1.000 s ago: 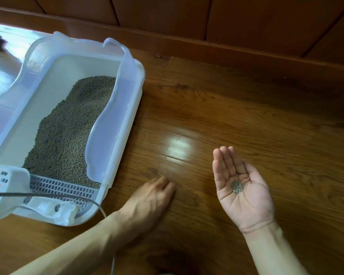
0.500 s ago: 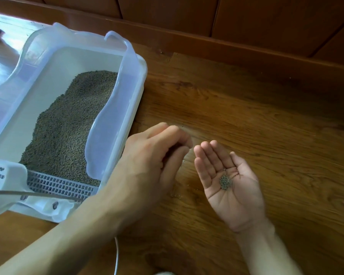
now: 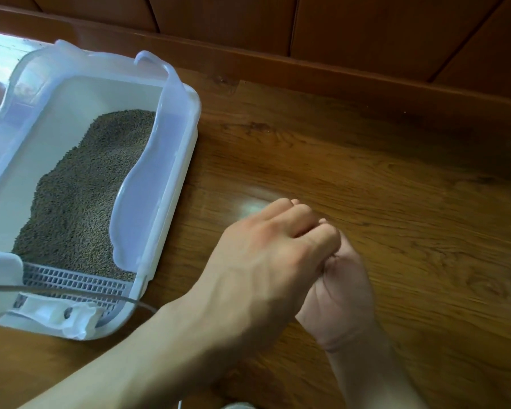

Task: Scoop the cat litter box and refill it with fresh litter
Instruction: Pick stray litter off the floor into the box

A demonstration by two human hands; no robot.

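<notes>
My left hand [image 3: 266, 255] lies back-up over my right hand [image 3: 341, 299], which sits palm-up beneath it, toward four o'clock of the left. My left fingers [image 3: 304, 216] are bunched, curling down toward my right palm, their tips pointing to about one o'clock. My left forearm runs in from seven o'clock, my right from five o'clock. My right fingers are hidden under the left hand.

Litter [image 3: 83, 196] in box [image 3: 186, 149], left of hands [image 3: 278, 261]
</notes>
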